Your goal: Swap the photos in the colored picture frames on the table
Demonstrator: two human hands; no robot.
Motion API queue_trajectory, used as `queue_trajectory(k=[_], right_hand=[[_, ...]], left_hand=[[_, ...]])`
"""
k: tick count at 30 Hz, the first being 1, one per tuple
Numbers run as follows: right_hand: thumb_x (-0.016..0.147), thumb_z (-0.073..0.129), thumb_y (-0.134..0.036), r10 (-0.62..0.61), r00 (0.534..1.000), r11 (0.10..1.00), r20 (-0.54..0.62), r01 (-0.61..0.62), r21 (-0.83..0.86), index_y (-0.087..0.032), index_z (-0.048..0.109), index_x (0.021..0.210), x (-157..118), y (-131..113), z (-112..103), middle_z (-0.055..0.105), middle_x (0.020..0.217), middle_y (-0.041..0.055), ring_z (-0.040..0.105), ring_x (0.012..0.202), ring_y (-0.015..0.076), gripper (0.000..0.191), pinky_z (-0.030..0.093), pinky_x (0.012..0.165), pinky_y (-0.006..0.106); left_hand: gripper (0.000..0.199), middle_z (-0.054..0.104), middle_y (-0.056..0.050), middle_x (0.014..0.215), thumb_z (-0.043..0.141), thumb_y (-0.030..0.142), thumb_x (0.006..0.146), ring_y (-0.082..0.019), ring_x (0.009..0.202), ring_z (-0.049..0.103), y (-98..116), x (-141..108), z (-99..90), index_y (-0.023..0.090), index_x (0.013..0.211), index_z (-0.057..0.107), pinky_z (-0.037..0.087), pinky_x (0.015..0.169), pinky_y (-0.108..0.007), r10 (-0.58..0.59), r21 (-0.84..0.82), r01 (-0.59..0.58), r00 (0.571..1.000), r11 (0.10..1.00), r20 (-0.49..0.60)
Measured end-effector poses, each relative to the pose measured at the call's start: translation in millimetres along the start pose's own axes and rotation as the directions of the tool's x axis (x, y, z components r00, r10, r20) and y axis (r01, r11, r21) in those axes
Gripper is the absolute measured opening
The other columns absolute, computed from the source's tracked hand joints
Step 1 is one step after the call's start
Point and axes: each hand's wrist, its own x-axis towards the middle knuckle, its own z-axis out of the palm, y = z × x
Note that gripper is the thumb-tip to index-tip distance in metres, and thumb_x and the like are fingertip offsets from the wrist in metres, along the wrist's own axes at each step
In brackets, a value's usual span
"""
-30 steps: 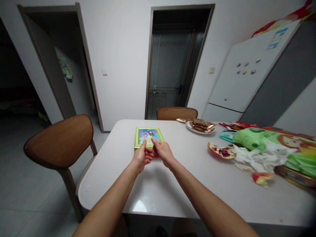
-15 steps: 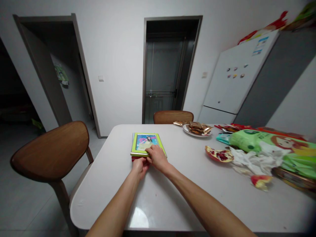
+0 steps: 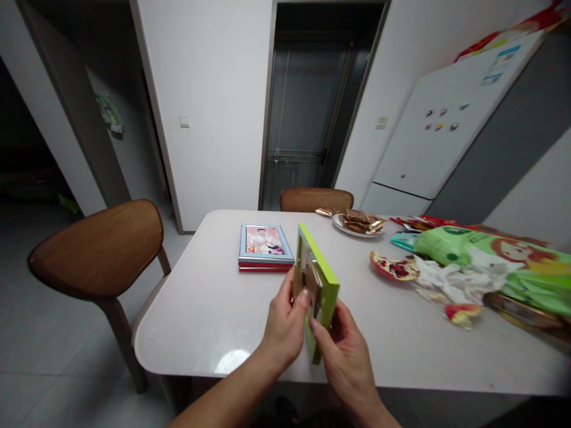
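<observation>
A lime-green picture frame [image 3: 328, 276] stands nearly on edge above the near side of the table, with its brown backing turned to the left. My right hand [image 3: 350, 353] grips its lower right part, thumb on the back side. At the backing, my left hand [image 3: 285, 321] is closed on what looks like the brown support flap [image 3: 300, 284]; part of its fingers is hidden. To the left and farther back, a light-blue picture frame [image 3: 241, 249] with a photo lies on top of red frames [image 3: 263, 268] in a stack.
On the white table [image 3: 191, 303] are a plate of wrapped snacks [image 3: 359, 223], a pomegranate piece [image 3: 395, 267], crumpled tissues [image 3: 450, 282] and a green tissue pack [image 3: 473, 244] at right. Wooden chairs stand at the left [image 3: 100, 255] and far side [image 3: 316, 199].
The green frame has come off the stack, towards me and to the right, and is turned up on edge. The light-blue frame beneath it is now uncovered. Both hands moved with it.
</observation>
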Motion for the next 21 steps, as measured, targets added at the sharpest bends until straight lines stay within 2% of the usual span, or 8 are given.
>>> queue_trajectory(k=[4, 9, 12, 14, 17, 21], right_hand=[[0.061, 0.064, -0.026, 0.206, 0.978, 0.943, -0.024, -0.192, 0.272, -0.026, 0.047, 0.111, -24, -2, -1, 0.056, 0.109, 0.0042, 0.050, 0.101, 0.0194, 0.053, 0.040, 0.086, 0.032], [0.066, 0.059, -0.033, 0.459, 0.885, 0.747, 0.073, -0.429, 0.507, -0.024, 0.053, 0.105, -38, 10, -11, 0.060, 0.101, 0.0044, 0.055, 0.093, 0.0199, 0.041, 0.048, 0.074, 0.033], [0.068, 0.059, -0.035, 0.554, 0.818, 0.666, 0.154, -0.546, 0.509, -0.022, 0.057, 0.098, -45, 20, -20, 0.062, 0.097, 0.0041, 0.058, 0.087, 0.0200, 0.033, 0.049, 0.071, 0.034], [0.067, 0.060, -0.036, 0.590, 0.776, 0.639, 0.225, -0.618, 0.458, -0.019, 0.059, 0.094, -49, 22, -25, 0.063, 0.093, 0.0055, 0.060, 0.081, 0.0201, 0.031, 0.049, 0.069, 0.035], [0.064, 0.063, -0.038, 0.647, 0.716, 0.625, 0.263, -0.695, 0.354, -0.014, 0.060, 0.085, -52, 20, -31, 0.065, 0.080, 0.0079, 0.062, 0.068, 0.0190, 0.032, 0.049, 0.063, 0.033], [0.062, 0.064, -0.040, 0.711, 0.644, 0.574, 0.283, -0.764, 0.296, -0.012, 0.059, 0.077, -56, 20, -30, 0.065, 0.070, 0.0096, 0.062, 0.061, 0.0181, 0.033, 0.049, 0.056, 0.029]], left_hand=[[0.037, 0.043, 0.000, 0.127, 0.045, 0.024, 0.079, -0.023, 0.119, 0.034, 8, -26, 0.2, 0.025, 0.116, 0.048, 0.021, 0.103, -0.036, 0.093, 0.314, -0.125, 0.989, 0.941, 0.114], [0.031, 0.046, -0.003, 0.124, 0.045, 0.024, 0.079, -0.023, 0.118, 0.036, -7, -49, -20.1, 0.025, 0.108, 0.055, 0.022, 0.102, -0.039, 0.032, 0.477, -0.142, 0.972, 0.867, 0.232], [0.034, 0.046, -0.004, 0.124, 0.049, 0.023, 0.076, -0.024, 0.119, 0.035, -18, -57, -35.4, 0.026, 0.109, 0.054, 0.022, 0.102, -0.041, -0.015, 0.489, -0.128, 0.961, 0.863, 0.278], [0.039, 0.043, -0.005, 0.126, 0.054, 0.024, 0.072, -0.025, 0.120, 0.033, -21, -59, -44.3, 0.025, 0.112, 0.052, 0.022, 0.101, -0.042, -0.021, 0.509, -0.160, 0.943, 0.846, 0.332], [0.048, 0.042, -0.009, 0.127, 0.060, 0.026, 0.068, -0.026, 0.119, 0.033, -19, -56, -53.4, 0.022, 0.114, 0.050, 0.024, 0.100, -0.041, -0.021, 0.549, -0.252, 0.896, 0.797, 0.443], [0.042, 0.049, -0.009, 0.121, 0.059, 0.022, 0.067, -0.025, 0.116, 0.038, -12, -46, -58.3, 0.022, 0.109, 0.053, 0.027, 0.098, -0.037, -0.048, 0.566, -0.331, 0.833, 0.755, 0.551]])
